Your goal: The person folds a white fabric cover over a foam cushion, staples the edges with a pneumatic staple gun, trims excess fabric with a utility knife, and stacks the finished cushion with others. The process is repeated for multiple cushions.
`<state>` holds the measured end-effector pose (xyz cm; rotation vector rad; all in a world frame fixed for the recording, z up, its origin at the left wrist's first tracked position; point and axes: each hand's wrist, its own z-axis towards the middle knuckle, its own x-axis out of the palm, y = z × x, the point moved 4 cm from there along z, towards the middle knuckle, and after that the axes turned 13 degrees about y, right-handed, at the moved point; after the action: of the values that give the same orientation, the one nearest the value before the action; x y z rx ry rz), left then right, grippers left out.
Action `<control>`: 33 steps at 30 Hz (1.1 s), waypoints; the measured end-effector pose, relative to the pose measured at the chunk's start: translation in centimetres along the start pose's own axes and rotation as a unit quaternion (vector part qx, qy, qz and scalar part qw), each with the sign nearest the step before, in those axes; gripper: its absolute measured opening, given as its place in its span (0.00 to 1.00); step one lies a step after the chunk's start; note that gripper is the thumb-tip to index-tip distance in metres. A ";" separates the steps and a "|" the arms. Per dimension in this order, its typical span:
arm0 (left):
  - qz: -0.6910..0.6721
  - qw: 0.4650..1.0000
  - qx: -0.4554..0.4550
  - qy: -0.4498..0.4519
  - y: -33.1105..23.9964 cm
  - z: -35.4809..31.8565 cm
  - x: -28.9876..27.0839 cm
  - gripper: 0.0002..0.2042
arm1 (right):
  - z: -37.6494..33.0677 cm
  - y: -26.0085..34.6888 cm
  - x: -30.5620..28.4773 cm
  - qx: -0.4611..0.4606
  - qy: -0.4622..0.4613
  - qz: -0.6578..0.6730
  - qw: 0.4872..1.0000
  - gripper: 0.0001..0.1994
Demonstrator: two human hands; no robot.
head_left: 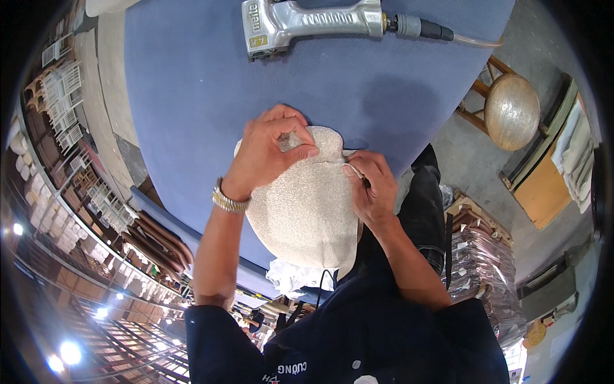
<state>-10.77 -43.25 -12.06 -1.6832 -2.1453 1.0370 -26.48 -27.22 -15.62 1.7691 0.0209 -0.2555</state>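
Observation:
A rounded pad covered in beige woven fabric (300,214) lies before me at the near edge of the blue table. My left hand (272,150) reaches over its far left part, thumb and fingers pinching at the fabric near a fold. On the right side, my right hand (373,189) holds the edge of the cover between thumb and fingers, where a thin pale strip or cord (354,169) shows. Both hands are closed. The pad's underside is hidden. Beyond the hands a silver pneumatic staple gun (320,22) lies on its side.
The blue-covered table (192,77) spreads under the work. An air hose (476,41) runs right from the gun. A wooden stool (511,112) stands on the floor at right, with plastic-wrapped stacks (483,269) nearer me. White crumpled material (291,276) lies by the pad's near end.

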 end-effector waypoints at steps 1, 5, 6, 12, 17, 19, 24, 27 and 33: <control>-0.005 0.999 0.006 0.038 -0.1 0.4 0.0 0.10 | 0.0 0.0 0.0 -0.011 0.001 0.001 1.000 0.07; 0.144 0.988 0.052 0.016 -1.2 0.1 0.5 0.10 | 0.1 0.2 -0.1 -0.051 -0.007 -0.002 0.999 0.08; 0.160 0.986 0.051 0.014 -1.4 0.2 0.6 0.10 | 0.2 0.3 -0.2 -0.061 -0.012 -0.005 0.998 0.08; 0.178 0.979 0.076 -0.057 -1.1 -0.8 1.4 0.11 | 1.1 0.4 -0.3 0.054 0.027 -0.056 0.997 0.06; 0.170 0.980 0.085 -0.052 -1.3 -0.7 1.2 0.16 | 1.6 0.8 -0.6 0.101 0.040 -0.032 0.994 0.04; 0.171 0.981 0.077 -0.047 -1.5 -0.8 1.4 0.18 | 1.5 1.0 -0.7 0.125 0.051 -0.029 0.990 0.05; 0.207 0.973 0.072 -0.076 -1.4 -0.5 2.0 0.20 | 1.4 0.9 -0.3 0.168 0.046 -0.019 0.985 0.06; 0.211 0.969 0.093 -0.084 -1.1 -0.6 2.0 0.21 | 1.2 0.8 -0.2 0.246 0.068 0.026 0.967 0.07; 0.025 0.987 0.156 0.001 -0.6 -2.2 1.1 0.21 | -0.2 4.8 -1.1 0.233 0.109 0.093 0.962 0.08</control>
<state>-10.35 -41.44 -10.39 -1.5915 -1.8300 1.3056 -26.76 -27.89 -10.71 2.2451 -0.0503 0.0817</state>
